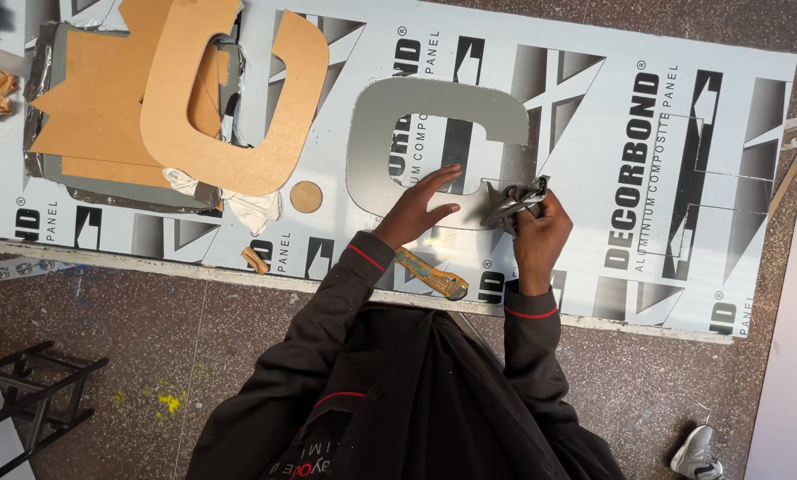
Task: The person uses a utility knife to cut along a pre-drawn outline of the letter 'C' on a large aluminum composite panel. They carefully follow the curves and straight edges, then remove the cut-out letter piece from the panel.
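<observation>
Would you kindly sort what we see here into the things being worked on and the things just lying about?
In use:
- grey letter cut-out, pressed flat by the left hand
- crumpled film strip, gripped by the right hand
- printed panel beneath

Lying about:
- brown letter template
- small brown disc
- yellow-handled tool
- white rag

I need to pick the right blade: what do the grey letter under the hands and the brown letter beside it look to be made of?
The grey letter looks like thin sheet metal or metal-faced composite: smooth, matt silver, with a film strip peeling off in the right hand while the left hand presses it flat. The brown letter looks like fibreboard: uniform tan, dull, no grain visible.
</observation>
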